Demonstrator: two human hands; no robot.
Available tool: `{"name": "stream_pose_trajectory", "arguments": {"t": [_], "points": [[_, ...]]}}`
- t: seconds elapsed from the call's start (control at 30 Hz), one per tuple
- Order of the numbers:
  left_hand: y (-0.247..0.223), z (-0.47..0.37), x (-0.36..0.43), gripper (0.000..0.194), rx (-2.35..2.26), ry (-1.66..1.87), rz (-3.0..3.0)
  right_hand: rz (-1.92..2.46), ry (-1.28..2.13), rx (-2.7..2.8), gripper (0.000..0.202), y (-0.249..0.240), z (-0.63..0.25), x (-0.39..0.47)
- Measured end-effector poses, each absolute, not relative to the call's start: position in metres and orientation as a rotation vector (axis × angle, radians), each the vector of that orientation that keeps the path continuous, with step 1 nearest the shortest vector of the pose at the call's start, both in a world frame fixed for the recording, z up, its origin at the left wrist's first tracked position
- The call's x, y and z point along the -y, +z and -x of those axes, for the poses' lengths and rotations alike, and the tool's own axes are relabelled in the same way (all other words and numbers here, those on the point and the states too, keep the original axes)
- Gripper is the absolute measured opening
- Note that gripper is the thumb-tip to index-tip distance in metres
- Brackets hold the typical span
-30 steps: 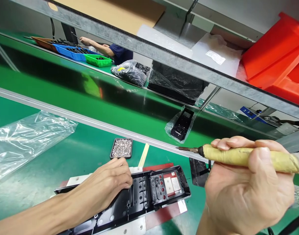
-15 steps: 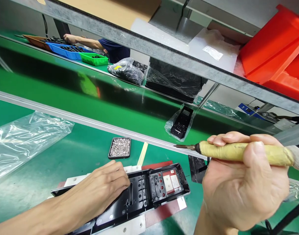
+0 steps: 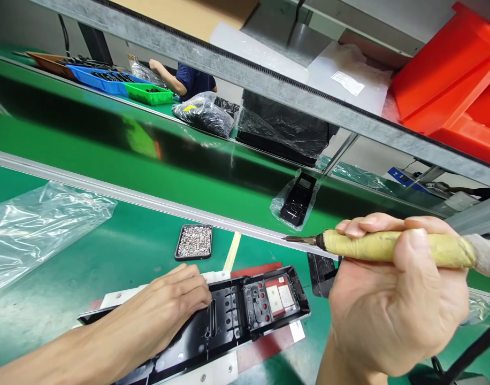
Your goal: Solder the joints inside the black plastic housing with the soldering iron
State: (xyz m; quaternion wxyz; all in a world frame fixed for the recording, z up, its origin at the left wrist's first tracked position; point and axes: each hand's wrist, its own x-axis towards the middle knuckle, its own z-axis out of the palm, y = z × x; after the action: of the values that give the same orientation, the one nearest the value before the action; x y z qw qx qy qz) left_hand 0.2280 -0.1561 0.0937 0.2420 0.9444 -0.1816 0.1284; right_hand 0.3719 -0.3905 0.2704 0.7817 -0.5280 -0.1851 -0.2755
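My right hand (image 3: 399,305) is closed around the yellow-wrapped handle of a soldering iron (image 3: 361,248), its thin dark tip pointing left, raised above the bench. My left hand (image 3: 181,291) reaches over a long black plastic housing (image 3: 224,315), fingers bent together and fingertips down at its middle; whatever they pinch is hidden. The housing lies open side up in a fixture of white blocks (image 3: 216,369) and a red plate (image 3: 265,345). Behind my left hand stands a small black tray (image 3: 194,241) full of tiny shiny metal parts.
A clear plastic bag (image 3: 48,224) lies at left. A bagged black part (image 3: 297,200) rests on the green belt (image 3: 157,171). Across it are a blue bin (image 3: 98,80), a green bin (image 3: 148,93) and a co-worker's arm (image 3: 167,77). A metal shelf carries a red bin (image 3: 441,85).
The co-worker's arm has drawn back to the right, away from the bins. My hands keep nearly the same pose over the bench, and the whole view has shifted slightly.
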Motion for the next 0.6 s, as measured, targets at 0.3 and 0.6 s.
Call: {"name": "stream_pose_trajectory", "arguments": {"t": [0.3,0.6], "points": [[0.111,-0.225,0.166,0.041,0.603,0.482,-2.685,1.135,-0.603,0.418,0.029,0.271,-0.371,0.392],[0.098,-0.2,0.162,0.04,0.599,0.454,-2.899,1.014,-0.598,0.46,0.007,0.264,-0.374,0.388]]}}
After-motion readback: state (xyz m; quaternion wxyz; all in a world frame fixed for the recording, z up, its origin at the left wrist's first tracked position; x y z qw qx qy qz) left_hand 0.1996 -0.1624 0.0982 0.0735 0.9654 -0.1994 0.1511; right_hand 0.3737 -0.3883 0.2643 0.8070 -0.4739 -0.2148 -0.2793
